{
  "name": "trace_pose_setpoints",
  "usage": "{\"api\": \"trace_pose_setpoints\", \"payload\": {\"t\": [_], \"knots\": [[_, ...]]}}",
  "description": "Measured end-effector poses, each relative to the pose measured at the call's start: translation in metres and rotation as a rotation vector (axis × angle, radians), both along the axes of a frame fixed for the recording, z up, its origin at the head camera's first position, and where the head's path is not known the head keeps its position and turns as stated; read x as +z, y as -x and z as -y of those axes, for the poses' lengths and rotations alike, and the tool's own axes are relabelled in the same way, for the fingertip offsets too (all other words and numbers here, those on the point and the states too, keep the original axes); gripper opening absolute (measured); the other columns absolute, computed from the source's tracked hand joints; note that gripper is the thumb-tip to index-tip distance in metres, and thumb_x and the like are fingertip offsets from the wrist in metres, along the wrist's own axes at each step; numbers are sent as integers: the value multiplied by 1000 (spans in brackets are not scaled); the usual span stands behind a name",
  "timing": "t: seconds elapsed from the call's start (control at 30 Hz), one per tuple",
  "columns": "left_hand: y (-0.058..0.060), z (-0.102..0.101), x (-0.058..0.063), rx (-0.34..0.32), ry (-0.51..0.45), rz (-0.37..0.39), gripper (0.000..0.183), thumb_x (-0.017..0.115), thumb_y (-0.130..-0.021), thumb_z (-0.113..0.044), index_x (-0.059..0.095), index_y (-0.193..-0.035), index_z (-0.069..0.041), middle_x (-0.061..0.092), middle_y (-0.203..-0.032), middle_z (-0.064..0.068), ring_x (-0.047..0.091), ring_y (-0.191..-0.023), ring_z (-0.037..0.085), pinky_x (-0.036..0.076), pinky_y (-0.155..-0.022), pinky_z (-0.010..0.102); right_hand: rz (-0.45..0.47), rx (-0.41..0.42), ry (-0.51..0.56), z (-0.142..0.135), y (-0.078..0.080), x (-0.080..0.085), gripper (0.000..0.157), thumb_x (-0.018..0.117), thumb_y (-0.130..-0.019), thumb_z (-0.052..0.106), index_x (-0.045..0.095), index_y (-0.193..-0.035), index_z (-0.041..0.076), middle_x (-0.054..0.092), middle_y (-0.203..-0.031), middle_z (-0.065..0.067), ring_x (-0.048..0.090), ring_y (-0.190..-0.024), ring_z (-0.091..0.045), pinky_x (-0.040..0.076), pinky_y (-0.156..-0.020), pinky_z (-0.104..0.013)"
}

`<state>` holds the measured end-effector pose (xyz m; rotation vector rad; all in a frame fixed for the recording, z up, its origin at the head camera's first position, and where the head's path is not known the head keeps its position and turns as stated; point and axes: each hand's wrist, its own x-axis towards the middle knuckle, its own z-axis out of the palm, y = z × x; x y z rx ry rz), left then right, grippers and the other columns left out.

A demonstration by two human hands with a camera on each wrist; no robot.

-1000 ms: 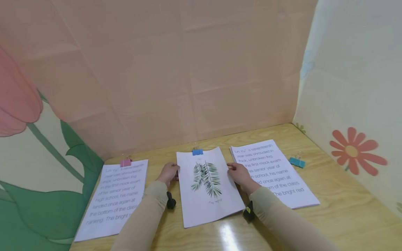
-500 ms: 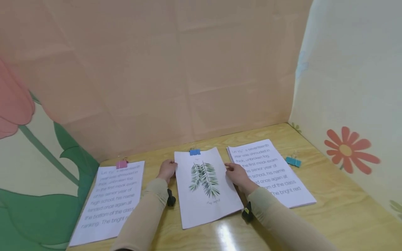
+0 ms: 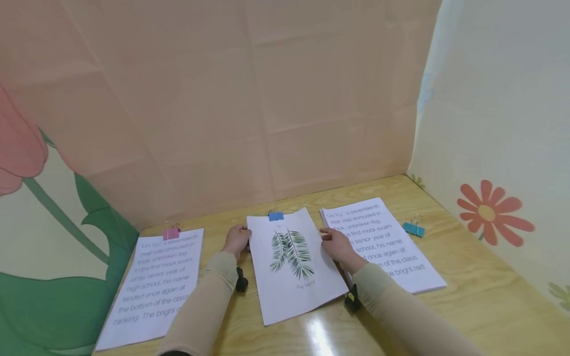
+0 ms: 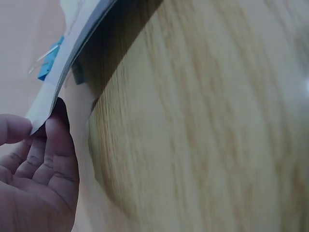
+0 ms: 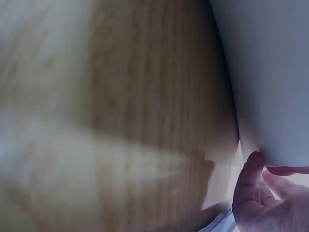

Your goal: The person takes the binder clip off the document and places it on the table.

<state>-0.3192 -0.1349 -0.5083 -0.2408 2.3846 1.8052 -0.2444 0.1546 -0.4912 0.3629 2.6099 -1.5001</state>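
Note:
A thin stack of white paper (image 3: 285, 301) printed with green palm fronds is held at mid-table, tilted, with a blue binder clip (image 3: 276, 216) on its far edge. My left hand (image 3: 237, 241) pinches the left edge of the stack. In the left wrist view, that thumb and fingers (image 4: 60, 135) squeeze the paper's edge, the blue clip (image 4: 50, 60) farther along. On the opposite side, my right hand (image 3: 340, 249) pinches the right edge. The right wrist view has the stack's underside (image 5: 270, 72) raised over the wood, my fingertips (image 5: 255, 164) at its edge.
At the left lies a text stack (image 3: 156, 282) with a pink binder clip (image 3: 171, 233). Another text stack (image 3: 378, 232) lies at the right, partly behind the right forearm. A teal binder clip (image 3: 414, 229) rests beside it. Walls border the wooden table (image 3: 467, 296).
The near end of the palm-print stack has swung slightly to the right. Both hands keep hold of its edges. The head view has shifted a little.

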Motion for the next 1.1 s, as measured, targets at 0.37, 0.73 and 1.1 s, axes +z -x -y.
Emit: {"api": "trace_pose_setpoints", "payload": {"t": [0.37,0.73,1.1], "knots": [[3,-2,0,25,56,-12,13,54,-100,-6,61,-100,5,61,-95,16,55,-66,20,48,-56,28,-31,72,-139,-3,0,-2,51,58,-93,-2,54,-144,-4,65,-127,-25,61,-119,-40,52,-98,-49],[4,-2,1,22,111,-47,35,54,-100,-6,62,-130,8,64,-117,24,61,-82,26,52,-72,34,-71,177,-286,-8,-5,2,43,60,-92,4,62,-133,-9,67,-125,-24,63,-117,-39,50,-101,-48],[1,-7,0,52,77,-79,28,56,-99,-3,64,-123,10,60,-132,26,56,-115,37,49,-97,46,-63,265,-349,-7,-4,28,48,60,-97,12,56,-140,-9,63,-132,-26,64,-118,-38,54,-95,-46]]}}
